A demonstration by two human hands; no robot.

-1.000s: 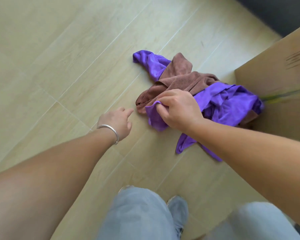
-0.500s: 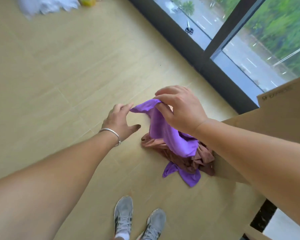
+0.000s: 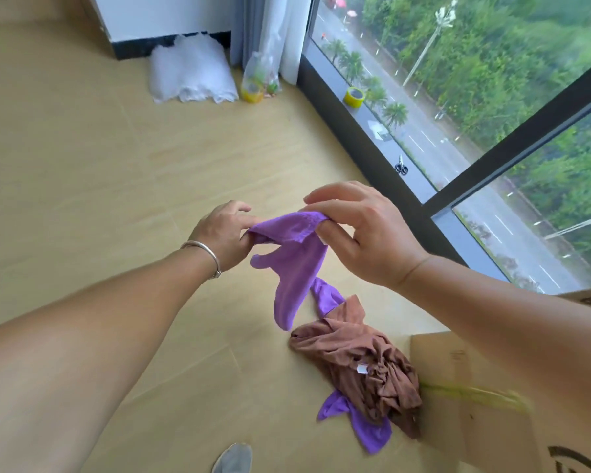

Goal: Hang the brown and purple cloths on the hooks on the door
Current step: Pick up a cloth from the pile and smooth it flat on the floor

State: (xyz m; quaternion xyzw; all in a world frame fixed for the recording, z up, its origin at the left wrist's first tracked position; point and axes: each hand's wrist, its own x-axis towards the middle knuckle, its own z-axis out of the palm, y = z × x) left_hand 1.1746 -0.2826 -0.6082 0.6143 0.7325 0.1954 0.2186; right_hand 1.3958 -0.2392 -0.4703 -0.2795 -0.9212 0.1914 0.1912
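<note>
left forearm (image 3: 93, 339): bare from the near edge of the view to the wrist, no sleeve in sight
left wrist: a thin, plain silver metal bangle (image 3: 203, 251), smooth and rounded, its band looping under the wrist beside the hand
left hand (image 3: 223, 235): bare, no ring or glove that can be seen
right forearm (image 3: 512, 332): bare, no sleeve showing, nothing worn at the wrist
right hand (image 3: 362, 233): bare, fingers without rings, short nails
footwear: the rounded toe of one grey shoe (image 3: 233, 458) at the bottom edge, the rest cut off by the frame
</note>
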